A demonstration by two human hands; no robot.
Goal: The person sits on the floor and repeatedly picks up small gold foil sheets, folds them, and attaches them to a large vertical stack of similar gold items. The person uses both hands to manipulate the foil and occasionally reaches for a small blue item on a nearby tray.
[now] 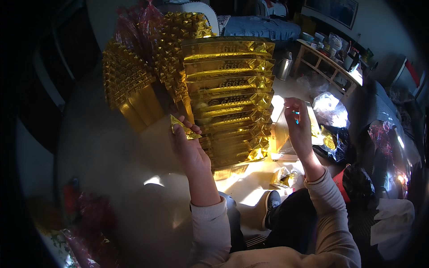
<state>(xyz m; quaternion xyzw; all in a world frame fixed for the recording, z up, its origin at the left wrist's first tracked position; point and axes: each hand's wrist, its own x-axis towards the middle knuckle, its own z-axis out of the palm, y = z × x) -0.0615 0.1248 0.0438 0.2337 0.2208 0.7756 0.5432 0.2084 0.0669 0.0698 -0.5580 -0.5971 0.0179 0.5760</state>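
My left hand (pixel 191 147) holds a small folded piece of gold foil paper (pixel 184 129) between thumb and fingers, at the left edge of a tall stack of shiny gold foil packs (pixel 231 100). My right hand (pixel 298 127) is raised to the right of the stack, its thumb and fingertips close together; whether something small is between them cannot be told. Behind and left of my left hand stand masses of folded gold foil pieces (pixel 127 73) set in close rows, with pink clear wrap (pixel 147 30) over part of them.
A cardboard box (pixel 280 134) stands behind my right hand, beside a white plastic bag (pixel 330 109) and a black bag (pixel 335 144). A wooden table (pixel 330 63) with clutter and a metal flask (pixel 285 67) are farther back. A dark sofa (pixel 372 100) lies along the right.
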